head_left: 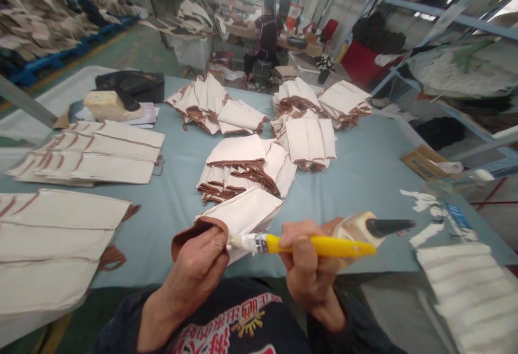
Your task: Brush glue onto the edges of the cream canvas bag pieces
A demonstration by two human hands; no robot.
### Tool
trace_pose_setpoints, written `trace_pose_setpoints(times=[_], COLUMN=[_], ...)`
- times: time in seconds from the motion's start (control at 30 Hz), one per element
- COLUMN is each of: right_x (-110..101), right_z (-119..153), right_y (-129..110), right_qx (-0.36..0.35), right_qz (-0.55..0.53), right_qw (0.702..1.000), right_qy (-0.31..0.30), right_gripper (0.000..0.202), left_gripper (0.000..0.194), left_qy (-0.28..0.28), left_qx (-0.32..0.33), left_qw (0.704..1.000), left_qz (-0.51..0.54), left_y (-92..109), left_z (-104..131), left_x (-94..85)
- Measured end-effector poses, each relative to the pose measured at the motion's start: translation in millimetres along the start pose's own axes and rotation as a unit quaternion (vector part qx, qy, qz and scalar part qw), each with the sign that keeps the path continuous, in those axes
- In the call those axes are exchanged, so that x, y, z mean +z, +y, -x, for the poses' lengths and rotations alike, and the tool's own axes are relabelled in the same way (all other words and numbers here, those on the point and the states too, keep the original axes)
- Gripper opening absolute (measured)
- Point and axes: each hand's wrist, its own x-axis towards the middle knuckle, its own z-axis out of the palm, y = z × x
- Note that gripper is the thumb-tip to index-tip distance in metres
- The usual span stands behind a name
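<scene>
My left hand (198, 259) is closed on the brown-trimmed opening of a cream fabric pouch (246, 208), whose body lies on the table pointing away from me. In my right hand (309, 257) is a paintbrush (343, 246) with a yellow handle, held level. Its whitish bristles reach the pouch's trimmed edge, right beside my left fingertips. Just behind my right hand stands a yellowish, smeared container (356, 224) with a black handle-like piece sticking out; the hand partly hides it.
Stacked cream pouches with brown trim (238, 168) lie ahead on the blue-green table (364, 181). Flat cream panels (60, 240) are layered at left, near a yellowish block (107, 106). White strips (424, 232) and a cream stack (465, 284) are at right. A person (265, 35) sits beyond.
</scene>
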Motion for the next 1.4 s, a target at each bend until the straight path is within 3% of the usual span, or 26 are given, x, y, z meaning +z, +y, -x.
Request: trace_pose_setpoints(times=[0.1, 0.2, 0.37, 0.43, 0.5, 0.6, 0.67, 0.77, 0.83, 0.9, 0.93, 1.0, 1.17, 1.3, 1.4], right_x=[-9.9, -19.6, -24.7, -20.5, -13.2, 1.4, 11.3, 20.7, 21.0, 17.9, 16.1, 13.5, 14.8, 11.8, 7.7], right_z=[-8.9, -16.1, -23.0, -27.8, -33.8, -40.0, -39.5, -33.6, -30.3, -29.4, -29.7, -30.9, -32.9, -35.1, -35.6], right_y=[12.8, 13.5, 9.8, 19.1, 34.6, 60.5, 74.0, 84.4, 84.6, 80.6, 77.5, 70.5, 56.3, 50.5, 46.1], right_qx=[0.149, 0.187, 0.087, 0.053, 0.034, 0.0, 0.001, 0.023, 0.03, 0.026, 0.02, 0.003, -0.032, -0.043, -0.032], right_qz=[-0.076, -0.057, -0.036, -0.019, -0.002, 0.021, 0.024, 0.03, 0.046, 0.064, 0.072, 0.085, 0.107, 0.112, 0.104], right_qw=[0.986, 0.98, 0.987, 0.993, 0.999, 0.996, 0.992, 0.995, 0.998, 0.997, 0.997, 0.996, 0.994, 0.992, 0.993], right_qy=[0.021, 0.02, 0.129, 0.103, 0.02, -0.087, -0.122, -0.091, -0.044, -0.015, -0.009, -0.008, 0.0, 0.026, 0.048], right_gripper=[0.041, 0.045, 0.039, 0.029, 0.021, 0.02, 0.022, 0.027, 0.029, 0.027, 0.026, 0.024, 0.021, 0.021, 0.022], left_gripper=[0.026, 0.026, 0.027, 0.029, 0.032, 0.031, 0.027, 0.022, 0.014, 0.029, 0.039, 0.045, 0.034, 0.035, 0.028], left_qy=[0.009, 0.012, 0.005, -0.014, -0.048, -0.097, -0.107, -0.13, -0.167, -0.186, -0.184, -0.177, -0.211, -0.176, -0.119], left_qx=[-0.01, -0.016, -0.033, -0.048, -0.071, -0.103, -0.117, -0.164, -0.232, -0.296, -0.317, -0.333, -0.299, -0.257, -0.204], left_qw=[1.0, 0.999, 0.996, 0.992, 0.982, 0.957, 0.942, 0.909, 0.859, 0.808, 0.799, 0.821, 0.894, 0.936, 0.967], left_qz=[0.013, 0.032, 0.081, 0.12, 0.171, 0.252, 0.296, 0.36, 0.425, 0.474, 0.476, 0.43, 0.26, 0.164, 0.096], left_y=[1.0, 2.5, 4.4, 5.5, 7.6, 12.1, 14.5, 14.9, 13.1, 10.7, 9.7, 8.5, 7.6, 5.5, 6.4], left_z=[3.4, 4.5, 1.8, 0.0, -2.0, -4.5, -5.3, -4.2, -3.1, -3.5, -4.8, -9.5, -22.1, -23.0, -22.2], left_x=[0.8, 0.2, -4.7, -6.7, -7.8, -6.9, -5.8, -7.4, -12.3, -18.4, -20.8, -22.6, -11.7, -9.1, -13.3])
